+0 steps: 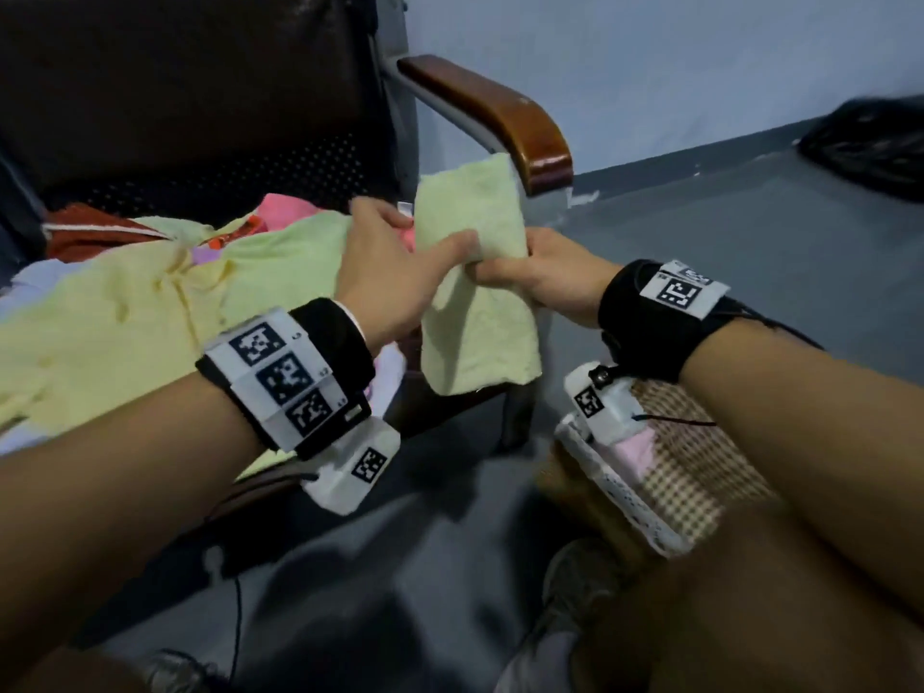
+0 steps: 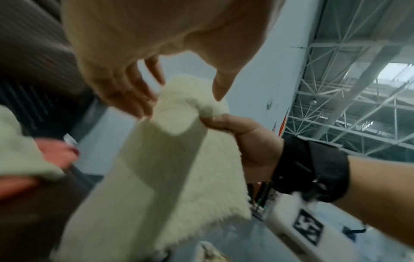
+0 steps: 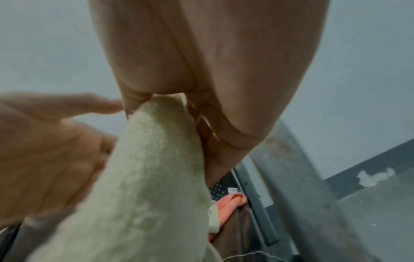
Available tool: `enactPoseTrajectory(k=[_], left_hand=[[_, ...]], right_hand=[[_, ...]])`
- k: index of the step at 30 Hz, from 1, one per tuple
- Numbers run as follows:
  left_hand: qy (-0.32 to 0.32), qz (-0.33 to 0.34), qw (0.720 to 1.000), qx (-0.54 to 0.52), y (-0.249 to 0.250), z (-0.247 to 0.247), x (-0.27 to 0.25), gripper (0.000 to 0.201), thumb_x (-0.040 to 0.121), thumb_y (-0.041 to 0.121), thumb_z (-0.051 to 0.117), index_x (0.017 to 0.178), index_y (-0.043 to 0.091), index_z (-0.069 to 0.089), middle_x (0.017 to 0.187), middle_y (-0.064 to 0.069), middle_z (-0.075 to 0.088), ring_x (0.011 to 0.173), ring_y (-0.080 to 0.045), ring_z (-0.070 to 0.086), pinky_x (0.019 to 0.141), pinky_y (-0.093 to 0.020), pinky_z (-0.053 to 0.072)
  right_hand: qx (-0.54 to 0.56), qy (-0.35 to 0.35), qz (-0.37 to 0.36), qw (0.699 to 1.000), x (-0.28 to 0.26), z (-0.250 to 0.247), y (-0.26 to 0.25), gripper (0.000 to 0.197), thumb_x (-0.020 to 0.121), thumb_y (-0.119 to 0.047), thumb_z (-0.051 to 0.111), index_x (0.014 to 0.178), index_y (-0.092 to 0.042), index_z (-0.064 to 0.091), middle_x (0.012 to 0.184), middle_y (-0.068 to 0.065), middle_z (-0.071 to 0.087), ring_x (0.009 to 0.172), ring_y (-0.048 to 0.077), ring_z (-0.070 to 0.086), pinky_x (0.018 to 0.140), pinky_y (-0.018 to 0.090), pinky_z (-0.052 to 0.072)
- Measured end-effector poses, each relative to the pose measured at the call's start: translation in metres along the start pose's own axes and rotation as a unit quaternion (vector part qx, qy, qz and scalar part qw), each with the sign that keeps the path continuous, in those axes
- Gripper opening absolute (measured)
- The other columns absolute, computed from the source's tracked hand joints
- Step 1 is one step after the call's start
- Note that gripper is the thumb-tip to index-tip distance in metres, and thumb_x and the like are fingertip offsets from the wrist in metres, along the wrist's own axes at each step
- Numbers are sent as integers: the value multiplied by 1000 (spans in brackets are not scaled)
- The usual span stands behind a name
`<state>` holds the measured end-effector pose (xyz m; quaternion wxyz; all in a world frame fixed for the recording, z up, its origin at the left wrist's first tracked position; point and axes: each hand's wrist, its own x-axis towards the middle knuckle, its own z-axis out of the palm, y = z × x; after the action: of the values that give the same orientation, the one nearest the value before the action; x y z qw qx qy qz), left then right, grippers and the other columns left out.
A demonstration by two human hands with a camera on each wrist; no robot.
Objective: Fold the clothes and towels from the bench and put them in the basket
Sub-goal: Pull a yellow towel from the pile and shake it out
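At the bottom of the head view the person's two forearms are reaching in from the lower corners, each wearing a black wristband with printed square markers. Under the right forearm, at the lower right, a basket (image 1: 600,472) with a white lace rim is sitting on the floor, holding a checked cloth (image 1: 700,457) and a pink piece.

Just past the wrists, at the centre of the frame, both hands are meeting on a small pale yellow towel (image 1: 475,322). The right hand (image 1: 545,277) is pinching it in a tight grip, fingers and thumb curled round a bunched fold, so that one part is standing up above the fist and the rest is hanging down below it. The left hand (image 1: 395,272) is lying against the towel's left side with its fingers fairly straight and spread, thumb touching the cloth, its grip loose rather than closed; the left wrist view is showing the same.

Behind the hands, across the left half, the counter (image 1: 280,167) with its dark perforated back is carrying a heap of laundry: a large yellow garment (image 1: 150,312), something pink and something red. At the upper centre a brown wooden armrest (image 1: 500,112) is curving down in front of a pale wall
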<state>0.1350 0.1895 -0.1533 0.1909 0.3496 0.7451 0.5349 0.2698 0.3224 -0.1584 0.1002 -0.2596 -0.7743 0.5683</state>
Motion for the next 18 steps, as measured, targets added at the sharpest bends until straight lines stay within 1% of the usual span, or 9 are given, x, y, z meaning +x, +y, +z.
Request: enactPoseTrajectory(k=[2, 4, 5, 8, 11, 13, 14, 16, 18], left_hand=[[-135, -83, 986, -44, 0, 38, -5, 75, 64, 63, 71, 119, 14, 56, 106, -3, 71, 94, -23, 70, 76, -37, 55], [-213, -142, 960, -110, 1, 79, -10, 79, 67, 58, 71, 128, 10, 58, 116, -6, 71, 102, -26, 71, 90, -45, 57], [-230, -159, 950, -137, 2, 101, -13, 76, 71, 54, 72, 130, 9, 57, 118, -6, 71, 101, -25, 71, 90, -44, 58], [-280, -184, 923, -190, 4, 164, -28, 36, 90, 40, 66, 115, 14, 66, 99, -5, 77, 84, -18, 75, 65, -28, 59], [-325, -229, 893, -212, -1, 226, -42, 24, 95, 29, 61, 108, 11, 70, 97, -9, 76, 86, -26, 74, 70, -32, 60], [-337, -246, 888, -191, -9, 266, -45, 21, 96, 21, 59, 111, 8, 68, 94, -10, 74, 81, -26, 71, 66, -30, 57], [-351, -263, 879, -189, -12, 285, -46, 25, 96, 16, 57, 117, 7, 66, 99, -12, 73, 85, -29, 71, 72, -34, 59], [-410, -316, 840, -163, -19, 319, -46, 33, 95, 12, 53, 125, 5, 62, 114, -17, 70, 104, -37, 68, 94, -48, 55], [-473, -347, 806, -83, -25, 346, -46, 26, 96, 13, 51, 114, 0, 65, 107, -15, 69, 99, -34, 66, 92, -47, 53]], right_hand=[[24, 15, 11, 1000, -18, -26, 12, 29, 92, -23, 68, 120, -16, 67, 112, 1, 76, 103, 19, 73, 86, 35, 59], [39, 27, 26, 999, -40, -50, 33, 31, 88, -30, 68, 118, -21, 68, 115, 1, 75, 106, 21, 72, 92, 40, 58], [44, 38, 34, 998, -53, -61, 46, 30, 89, -31, 67, 117, -21, 68, 115, 2, 75, 107, 22, 72, 94, 43, 57], [69, 98, 67, 991, -90, -88, 91, 28, 92, -27, 67, 118, -16, 69, 115, 4, 75, 107, 23, 72, 96, 43, 56], [104, 188, 113, 970, -118, -107, 142, 32, 94, -15, 69, 125, -9, 64, 120, 9, 73, 109, 25, 71, 99, 46, 54], [127, 259, 152, 945, -133, -113, 175, 49, 89, -15, 75, 133, -5, 55, 122, 11, 70, 108, 25, 71, 96, 46, 56], [148, 291, 182, 928, -140, -115, 192, 60, 86, -19, 78, 137, -6, 49, 124, 11, 69, 108, 25, 71, 95, 46, 57], [209, 288, 230, 906, -157, -117, 225, 58, 89, -27, 76, 139, -11, 50, 126, 9, 69, 108, 25, 71, 93, 44, 58], [297, 252, 267, 882, -171, -117, 256, 42, 95, -32, 66, 133, -16, 60, 121, 8, 73, 108, 27, 71, 90, 42, 58]])
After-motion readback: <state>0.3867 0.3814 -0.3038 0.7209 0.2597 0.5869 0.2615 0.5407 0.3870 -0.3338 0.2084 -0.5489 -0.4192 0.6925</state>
